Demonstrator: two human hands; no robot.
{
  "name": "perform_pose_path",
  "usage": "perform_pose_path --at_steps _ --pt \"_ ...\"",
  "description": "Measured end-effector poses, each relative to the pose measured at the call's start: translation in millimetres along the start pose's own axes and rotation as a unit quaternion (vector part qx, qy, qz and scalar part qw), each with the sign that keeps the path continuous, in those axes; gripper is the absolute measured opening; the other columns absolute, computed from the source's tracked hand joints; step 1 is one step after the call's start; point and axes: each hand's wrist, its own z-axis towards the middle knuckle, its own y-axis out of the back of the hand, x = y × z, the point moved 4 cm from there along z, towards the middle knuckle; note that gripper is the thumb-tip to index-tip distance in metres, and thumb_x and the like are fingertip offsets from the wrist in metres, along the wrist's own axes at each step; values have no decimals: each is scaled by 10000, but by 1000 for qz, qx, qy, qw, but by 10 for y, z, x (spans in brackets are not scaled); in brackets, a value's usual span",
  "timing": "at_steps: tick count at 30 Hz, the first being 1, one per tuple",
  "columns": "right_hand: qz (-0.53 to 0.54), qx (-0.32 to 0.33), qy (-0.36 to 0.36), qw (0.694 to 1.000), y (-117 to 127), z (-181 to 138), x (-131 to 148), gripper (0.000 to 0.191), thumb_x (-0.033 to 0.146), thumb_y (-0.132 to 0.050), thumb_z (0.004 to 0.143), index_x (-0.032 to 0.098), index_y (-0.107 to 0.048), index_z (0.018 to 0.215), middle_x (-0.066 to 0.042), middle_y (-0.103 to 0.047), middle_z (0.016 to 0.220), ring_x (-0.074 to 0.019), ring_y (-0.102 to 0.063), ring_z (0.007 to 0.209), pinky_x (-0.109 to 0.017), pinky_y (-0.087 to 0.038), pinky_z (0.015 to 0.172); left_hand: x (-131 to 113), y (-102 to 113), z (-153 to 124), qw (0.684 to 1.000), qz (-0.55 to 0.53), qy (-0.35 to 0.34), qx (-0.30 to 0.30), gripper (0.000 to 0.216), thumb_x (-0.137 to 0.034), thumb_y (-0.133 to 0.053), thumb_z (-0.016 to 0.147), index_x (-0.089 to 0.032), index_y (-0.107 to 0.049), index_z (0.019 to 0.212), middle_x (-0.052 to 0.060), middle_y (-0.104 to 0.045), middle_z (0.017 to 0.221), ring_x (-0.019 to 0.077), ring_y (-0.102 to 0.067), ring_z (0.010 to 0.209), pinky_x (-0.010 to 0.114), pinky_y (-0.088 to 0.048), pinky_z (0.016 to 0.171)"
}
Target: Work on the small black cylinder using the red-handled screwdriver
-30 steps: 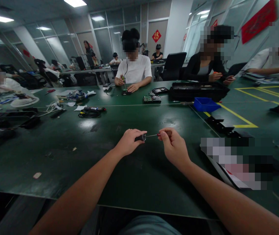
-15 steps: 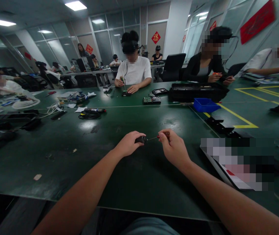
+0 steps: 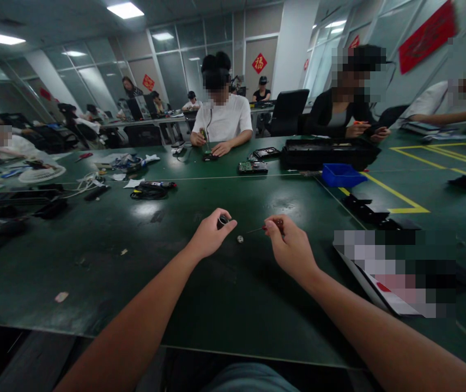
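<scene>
The left hand [image 3: 208, 237] is bent around a short dark tube [image 3: 222, 221], thumb on the near side and fingers on the far side; a pale ring shows at the open end of the tube. The tube is raised a little over the green table [image 3: 200, 305], in front of the person. The right hand [image 3: 292, 242] is pressed closed on the handle of a screwdriver [image 3: 280, 223], with the thumb on top. The thin shaft points to the left, toward the tube, and its tip is apart from it.

Between the two hands, just below the tip, is a small round part [image 3: 240, 239], light with dark spots. I cannot tell whether it lies on the table or is in the air.

Near the right forearm lies a white flat item [image 3: 363, 277], partly blurred, with a red mark. Beyond it there are black brackets [image 3: 359, 204] in a row, and behind these stands a blue bin [image 3: 343, 175], in front of a long black case [image 3: 331, 153]. To the left of the case lies a drive [image 3: 252, 167] with a green board. Farther left is a coiled cable [image 3: 149, 190], dark.

Across the table sits a co-worker [image 3: 230, 117] in a white shirt, with a tool in one hand above a small dark object [image 3: 209, 157].
</scene>
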Motion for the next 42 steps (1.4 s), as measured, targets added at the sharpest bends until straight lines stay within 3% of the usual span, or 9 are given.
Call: perform_pose_path --at_steps 5,10,22,25,30,34,38,40,42 --pt "6 -4 5 1000 4 -5 10 225 388 -479 989 225 -631 954 -48 -714 796 -227 -692 758 -343 -490 699 -123 -135 -53 986 127 -80 74 274 -329 -522 981 -228 -688 1173 70 -667 1134 240 -636 1015 381 -514 890" --pt "5 -4 4 1000 16 -6 20 237 392 -471 994 225 -634 949 -45 -711 790 -224 -690 749 -338 -481 688 -132 -261 -73 954 253 -92 135 338 -378 -532 972 -257 -712 1232 93 -659 1106 275 -645 977 383 -533 806" --pt "11 11 7 1000 4 -7 33 238 384 -476 999 214 -636 953 -46 -707 812 -213 -680 765 -329 -474 704 -89 -211 -44 947 278 -41 155 314 -370 -560 962 -255 -718 1208 88 -679 1113 266 -652 994 362 -515 805" --pt "11 13 9 1000 -9 1 27 240 384 -476 998 213 -636 946 -47 -709 823 -215 -684 775 -330 -474 704 -142 -231 -61 940 307 -46 144 377 -459 -570 956 -288 -691 1270 72 -674 1120 257 -650 985 334 -505 751" --pt "9 10 14 1000 -2 3 16 236 381 -476 1000 216 -634 939 -45 -708 816 -212 -682 763 -325 -473 694 -187 -267 -64 939 310 -61 137 321 -390 -501 990 -268 -737 1171 71 -684 1085 242 -647 963 326 -495 744" --pt "13 8 17 1000 14 -1 11 239 381 -479 1004 214 -639 942 -38 -700 793 -204 -676 749 -316 -470 685 -104 -169 -3 970 222 -29 97 295 -359 -507 973 -240 -751 1088 77 -722 1044 245 -654 931 347 -486 769" --pt "17 10 14 1000 23 -2 7 243 389 -486 1005 216 -645 946 -36 -696 785 -201 -671 743 -313 -468 679 22 70 75 998 -4 61 19 219 -323 -587 912 -194 -729 1019 79 -728 956 180 -626 732 295 -462 653" --pt "21 9 16 1000 26 -1 7 243 392 -488 1006 216 -645 946 -35 -694 786 -200 -671 747 -315 -470 688 84 236 82 981 -150 118 -37 202 -262 -570 895 -176 -709 1014 69 -699 903 138 -567 628 249 -393 532" --pt "25 9 16 1000 25 0 5 238 386 -485 1007 217 -642 947 -35 -695 796 -200 -674 759 -316 -472 697 158 413 56 933 -304 175 -86 195 -212 -527 887 -162 -683 993 51 -643 836 116 -524 571 222 -305 449"
